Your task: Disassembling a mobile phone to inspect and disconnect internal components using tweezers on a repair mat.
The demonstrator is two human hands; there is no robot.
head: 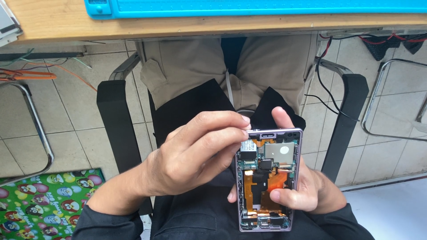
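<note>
An opened smartphone [268, 178] with its back cover off shows a circuit board, a metal shield and orange flex cables inside a purple frame. My right hand [307, 191] holds it from below and the side, thumb pressed on the orange cable, a fingertip showing above the top edge. My left hand [195, 153] reaches over from the left, its fingertips pinched together at the phone's upper left corner by the board. Whether they hold a small part is hidden. Both hands are over my lap.
I sit on a chair with black armrests [116, 129], dark apron over tan trousers. A wooden table edge [213, 24] with a blue mat [258, 6] lies ahead. Black and red cables [327, 89] hang at right. Tiled floor, a colourful patterned box [42, 200] lower left.
</note>
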